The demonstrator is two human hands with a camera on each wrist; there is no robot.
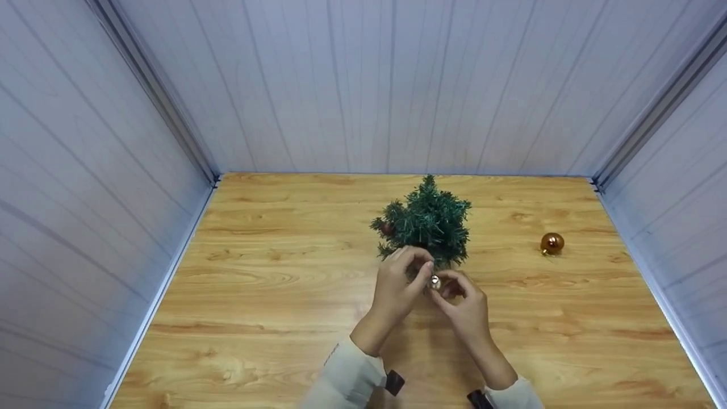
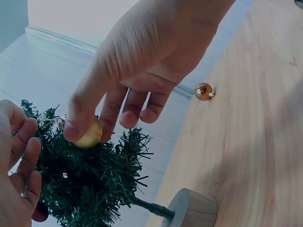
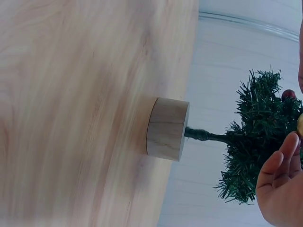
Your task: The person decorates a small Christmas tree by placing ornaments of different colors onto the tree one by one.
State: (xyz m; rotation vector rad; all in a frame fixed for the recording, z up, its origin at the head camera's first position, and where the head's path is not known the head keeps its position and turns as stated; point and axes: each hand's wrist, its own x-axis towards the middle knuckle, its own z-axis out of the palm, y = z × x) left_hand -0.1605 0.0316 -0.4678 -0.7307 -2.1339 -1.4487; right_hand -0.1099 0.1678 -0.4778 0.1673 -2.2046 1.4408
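A small green artificial Christmas tree [image 1: 434,218] stands on a round wooden base [image 3: 168,128]. In front of it, my right hand [image 1: 468,307] pinches a shiny gold bauble [image 2: 90,135] between thumb and fingers. My left hand [image 1: 397,284] is beside the bauble's top, thumb and index finger brought together on its thin hanging string [image 2: 49,119]. Both hands are close to the branches. On the tree's left side hangs a dark red bauble [image 1: 387,228]. The right wrist view catches only a sliver of the left hand.
An orange-gold bauble [image 1: 552,242] lies on the wood-grain table [image 1: 272,284], to the right of the tree. Pale panelled walls [image 1: 363,85] enclose the table at the back and on both sides.
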